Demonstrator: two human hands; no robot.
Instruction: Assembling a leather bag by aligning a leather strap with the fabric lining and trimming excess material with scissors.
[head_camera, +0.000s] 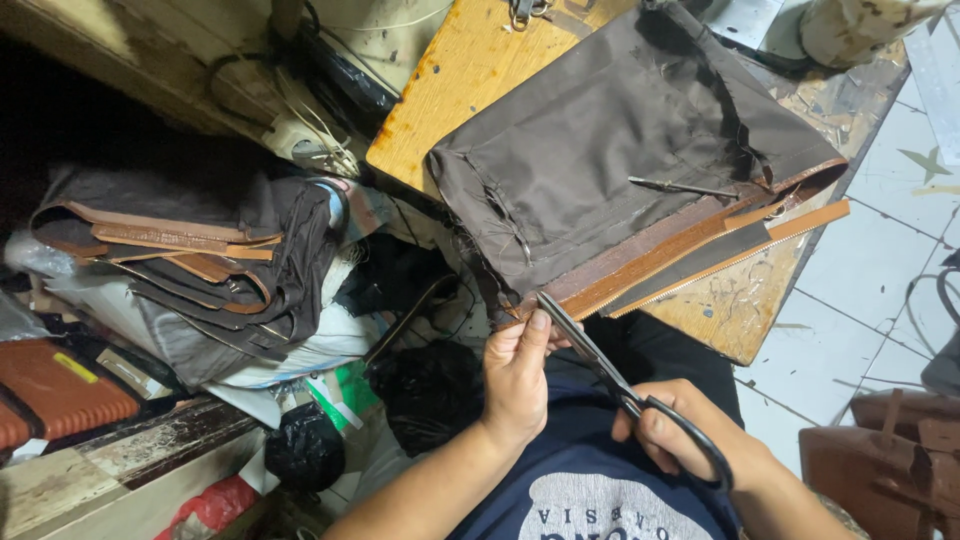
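On the wooden table (470, 90) lies a brown fabric bag panel (610, 150), its near corner overhanging toward both hands. Left hand (515, 375) pinches that corner; right hand (680, 435), fingers through the handles, grips black scissors (600, 365) whose tips touch the corner.

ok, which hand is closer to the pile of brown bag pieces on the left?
Left. The left hand pinches the fabric panel edge, just right of the pile. The right hand, gripping the scissors, sits farther right.
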